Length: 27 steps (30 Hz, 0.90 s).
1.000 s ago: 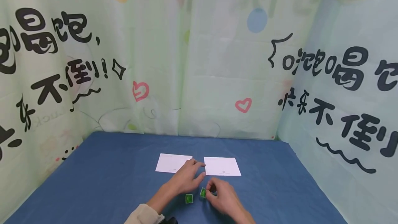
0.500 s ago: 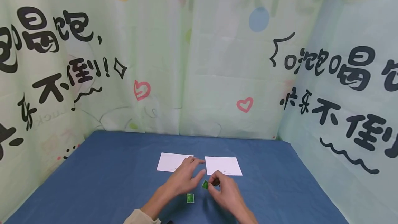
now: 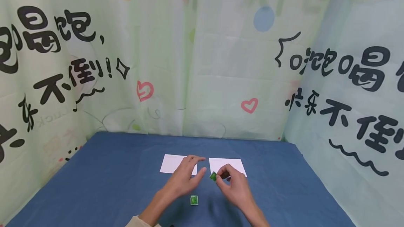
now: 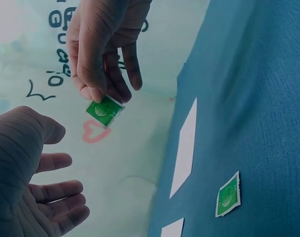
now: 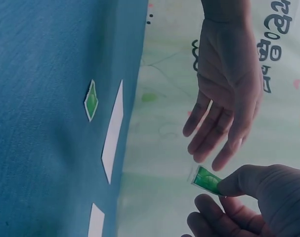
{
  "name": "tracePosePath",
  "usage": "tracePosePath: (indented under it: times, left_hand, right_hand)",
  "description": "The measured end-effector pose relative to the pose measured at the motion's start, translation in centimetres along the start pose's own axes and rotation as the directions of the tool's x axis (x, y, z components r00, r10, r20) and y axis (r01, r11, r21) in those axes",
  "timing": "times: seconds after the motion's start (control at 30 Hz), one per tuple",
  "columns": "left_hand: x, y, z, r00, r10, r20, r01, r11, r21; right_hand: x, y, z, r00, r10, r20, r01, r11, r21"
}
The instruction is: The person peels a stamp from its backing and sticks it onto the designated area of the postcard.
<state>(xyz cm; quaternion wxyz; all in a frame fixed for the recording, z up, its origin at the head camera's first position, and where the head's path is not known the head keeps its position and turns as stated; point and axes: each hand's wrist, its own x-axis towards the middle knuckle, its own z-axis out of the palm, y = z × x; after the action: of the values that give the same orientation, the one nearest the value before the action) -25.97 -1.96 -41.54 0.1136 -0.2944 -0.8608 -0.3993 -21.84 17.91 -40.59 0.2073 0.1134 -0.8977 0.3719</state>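
My right hand (image 3: 235,183) pinches a green postage stamp (image 4: 105,110) by one corner between thumb and fingers, raised above the table. The stamp has a white perforated edge and, in the head view, overlaps the near left part of the right white envelope-like sheet (image 3: 231,164). My left hand (image 3: 184,176) hovers beside it with fingers extended and holds nothing; its forearm comes from the lower left. Behind that hand, the left white sheet (image 3: 170,164) is partly covered in the head view. A second green stamp (image 3: 194,200) lies on the table nearer to me.
A blue cloth (image 3: 110,178) covers the table. Pale curtains (image 3: 221,62) with black lettering and pink hearts stand along the back and both sides. The two white sheets lie side by side with a narrow gap between them.
My right hand has lifted the pinched stamp from near the table and carried it forward and right toward the right sheet. My left hand has shifted only slightly; the other stamp stays put.
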Motion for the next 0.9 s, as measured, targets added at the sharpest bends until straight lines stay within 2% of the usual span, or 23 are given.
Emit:
tracePosePath:
  times: [0.33,0.6,0.9]
  left_hand:
    - [-0.2,0.2,-0.7,0.997,0.019,-0.081,-0.021,0.999,-0.034]
    - [-0.1,0.7,-1.2,0.995,0.009,-0.101,-0.013,0.999,-0.040]
    - [-0.3,1.5,-1.4,0.997,0.011,-0.079,-0.014,0.999,-0.037]
  right_hand:
    - [0.5,-0.7,-0.3,0.999,0.018,-0.036,-0.017,1.000,0.026]
    - [0.8,-1.4,-0.6,0.997,-0.009,-0.080,0.014,0.998,0.058]
    - [1.2,-2.0,-1.0,0.989,-0.062,-0.133,0.068,0.997,0.043]
